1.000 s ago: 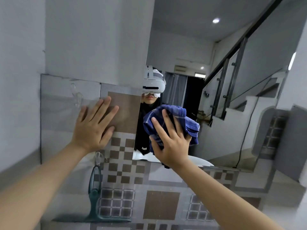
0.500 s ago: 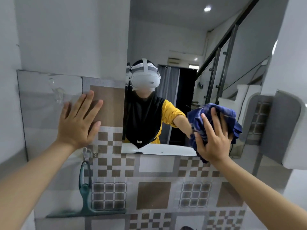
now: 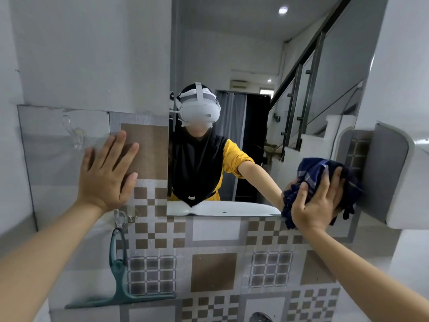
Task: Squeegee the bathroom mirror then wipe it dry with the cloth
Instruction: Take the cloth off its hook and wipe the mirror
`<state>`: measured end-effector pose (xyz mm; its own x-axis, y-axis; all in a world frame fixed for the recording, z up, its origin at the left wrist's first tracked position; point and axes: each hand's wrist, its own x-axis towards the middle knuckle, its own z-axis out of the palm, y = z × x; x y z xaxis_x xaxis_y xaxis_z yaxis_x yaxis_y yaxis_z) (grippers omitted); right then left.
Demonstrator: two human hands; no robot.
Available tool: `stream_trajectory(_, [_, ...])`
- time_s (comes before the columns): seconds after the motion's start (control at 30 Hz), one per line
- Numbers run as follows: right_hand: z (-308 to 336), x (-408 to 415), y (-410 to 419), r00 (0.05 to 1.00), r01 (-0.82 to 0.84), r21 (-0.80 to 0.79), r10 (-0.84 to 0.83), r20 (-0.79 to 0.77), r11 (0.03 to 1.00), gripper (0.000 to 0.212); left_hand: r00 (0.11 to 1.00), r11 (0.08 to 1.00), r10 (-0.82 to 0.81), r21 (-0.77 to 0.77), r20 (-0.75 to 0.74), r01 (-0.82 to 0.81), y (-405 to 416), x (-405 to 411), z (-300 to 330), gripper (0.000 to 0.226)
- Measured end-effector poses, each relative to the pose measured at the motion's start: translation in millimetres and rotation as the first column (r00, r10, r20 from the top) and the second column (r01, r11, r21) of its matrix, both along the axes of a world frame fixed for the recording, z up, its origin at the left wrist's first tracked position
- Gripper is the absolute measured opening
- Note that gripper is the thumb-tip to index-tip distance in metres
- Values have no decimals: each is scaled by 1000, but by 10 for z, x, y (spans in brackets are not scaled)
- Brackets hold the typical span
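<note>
The mirror (image 3: 255, 54) hangs on the wall ahead and reflects a person in a yellow top with a white headset. My right hand (image 3: 316, 202) presses a bunched dark blue cloth (image 3: 313, 171) against the mirror's lower right corner. My left hand (image 3: 108, 173) lies flat with spread fingers on the tiled wall just left of the mirror, holding nothing. A green squeegee (image 3: 119, 273) hangs from a clear hook (image 3: 119, 218) on the tiles below my left hand, blade down.
Patterned brown and grey tiles (image 3: 213, 271) cover the wall under the mirror. A second clear hook (image 3: 74, 133) sits on the wall upper left. A white and grey fixture (image 3: 394, 177) juts out at the right, close to the cloth.
My right hand has swept the cloth rightward across the mirror, from its middle to the lower right corner. My left hand stays flat on the tiles. The view has shifted right.
</note>
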<state>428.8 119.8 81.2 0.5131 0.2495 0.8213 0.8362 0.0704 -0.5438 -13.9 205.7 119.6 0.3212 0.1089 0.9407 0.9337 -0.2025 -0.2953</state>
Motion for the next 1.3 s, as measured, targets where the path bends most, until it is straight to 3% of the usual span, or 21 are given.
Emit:
stream_trajectory(0.2, [-65,-377,73,991,7,34,-2,-136,999,65,1000,1000,-19,0,8,19,-1,0,-1,62])
stream_trajectory(0.63, [-270,-2016,286,959,-144,123,169,-225,982,61,998,998,-63,-27,23,64,-10,-10,-11,62])
stream_trajectory(0.77, [-325,-2456,316,965,-221,124,235,-117,967,60,994,991,-104,-78,32,106,-37,-15,-10,62])
stream_trajectory(1.03, [-271,-3128,224,917,-366,100,377,-130,925,59,967,919,-227,-304,112,251,-186,-11,29,58])
stream_trajectory(1.13, [-233,-3245,57,862,-472,77,478,-172,878,56,857,780,-384,-376,343,501,-420,64,140,54])
stream_trajectory(1.23, [-119,-3281,-133,743,-573,137,582,-330,808,51,503,391,-475,-339,722,856,-798,128,280,47])
stream_trajectory(1.3, [-47,-3313,-247,648,-635,159,633,-423,756,48,370,188,-412,-320,833,929,-1025,113,331,32])
